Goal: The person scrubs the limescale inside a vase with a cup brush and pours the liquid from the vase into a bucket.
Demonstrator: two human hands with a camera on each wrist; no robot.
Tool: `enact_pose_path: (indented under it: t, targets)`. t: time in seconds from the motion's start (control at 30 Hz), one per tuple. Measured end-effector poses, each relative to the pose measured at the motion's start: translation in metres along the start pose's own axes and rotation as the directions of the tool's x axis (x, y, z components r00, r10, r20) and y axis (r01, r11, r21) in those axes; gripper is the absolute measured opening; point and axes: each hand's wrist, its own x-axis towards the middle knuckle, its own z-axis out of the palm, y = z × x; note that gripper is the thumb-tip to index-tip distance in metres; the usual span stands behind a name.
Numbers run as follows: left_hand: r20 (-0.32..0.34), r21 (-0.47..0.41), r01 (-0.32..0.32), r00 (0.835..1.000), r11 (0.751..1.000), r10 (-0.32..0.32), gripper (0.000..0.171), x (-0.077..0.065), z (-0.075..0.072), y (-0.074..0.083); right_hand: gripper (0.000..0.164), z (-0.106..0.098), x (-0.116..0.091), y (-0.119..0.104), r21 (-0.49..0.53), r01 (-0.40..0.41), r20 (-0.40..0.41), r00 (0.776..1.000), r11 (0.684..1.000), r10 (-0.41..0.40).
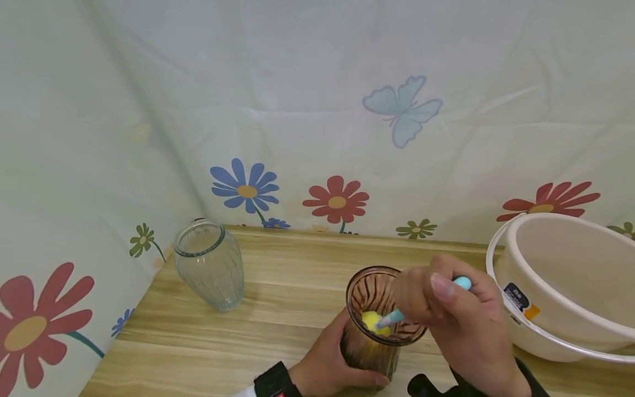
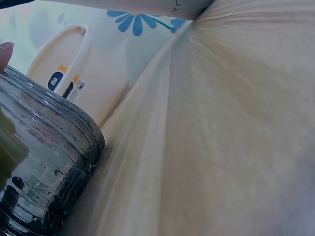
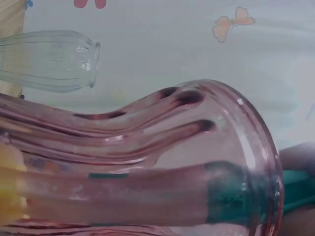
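Note:
In the head view my left hand (image 1: 324,364) grips the side of a pinkish-brown ribbed glass vase (image 1: 364,353) with a flared rim. My right hand (image 1: 463,320) is curled round the light-blue handle of a sponge brush (image 1: 394,317), held over the vase mouth. The brush's yellow sponge head sits inside the vase; through the glass, the right wrist view shows the brush (image 3: 226,194) lying lengthwise in it. Water drops dot the vase's lower part (image 2: 54,157) in the left wrist view, where just a fingertip of the left hand (image 2: 5,54) shows.
A clear glass vase (image 1: 213,270) stands at the back left of the wooden table (image 1: 283,275). To the right is a cream bucket (image 1: 536,331) with a handle, close to my right hand. A flowered curtain (image 1: 307,121) hangs behind and at the left.

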Motion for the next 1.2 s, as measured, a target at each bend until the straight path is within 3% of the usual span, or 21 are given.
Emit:
enact_pose_path:
  t: [0.2, 0.4, 0.53, 0.73, 0.83, 0.97, 1.07, 1.2]
  targets:
    - [0.000, -0.003, 0.018, 1.000, 1.000, -0.018, 0.096, -0.001, -0.001, -0.002, 0.031, -0.001, 0.000, 0.000, 0.080, 0.106, -0.035, 0.994, 0.991, -0.103]
    - [0.002, -0.007, 0.061, 0.998, 0.998, -0.061, 0.095, -0.001, -0.001, 0.000, 0.028, -0.005, -0.001, 0.000, 0.102, 0.167, -0.041, 0.986, 0.981, -0.164]
    - [-0.009, 0.008, 0.046, 0.999, 0.999, -0.046, 0.095, -0.001, -0.001, 0.000, 0.027, -0.006, 0.000, -0.001, 0.098, 0.179, -0.049, 0.983, 0.979, -0.175]
    - [-0.013, 0.030, 0.027, 1.000, 0.999, -0.027, 0.094, -0.002, -0.001, 0.001, 0.033, -0.003, 0.001, 0.001, 0.050, 0.070, -0.073, 0.995, 0.996, -0.067]
    - [-0.021, 0.030, 0.035, 0.999, 0.999, -0.034, 0.093, -0.002, -0.001, 0.001, 0.036, 0.000, 0.000, 0.005, -0.047, -0.019, -0.090, 0.996, 0.999, 0.014]
    - [-0.041, 0.042, 0.049, 0.998, 0.998, -0.048, 0.093, -0.004, 0.000, 0.001, 0.037, 0.000, 0.000, 0.009, -0.170, -0.083, -0.052, 0.996, 0.982, 0.075]
    - [-0.034, 0.042, 0.036, 0.999, 0.998, -0.035, 0.093, -0.003, 0.000, 0.000, 0.036, 0.002, -0.001, 0.006, -0.284, -0.128, -0.029, 0.992, 0.950, 0.125]
    - [-0.011, 0.033, 0.010, 1.000, 0.999, -0.010, 0.090, -0.002, 0.000, -0.002, 0.036, 0.008, -0.002, -0.001, -0.448, -0.229, -0.027, 0.970, 0.864, 0.243]
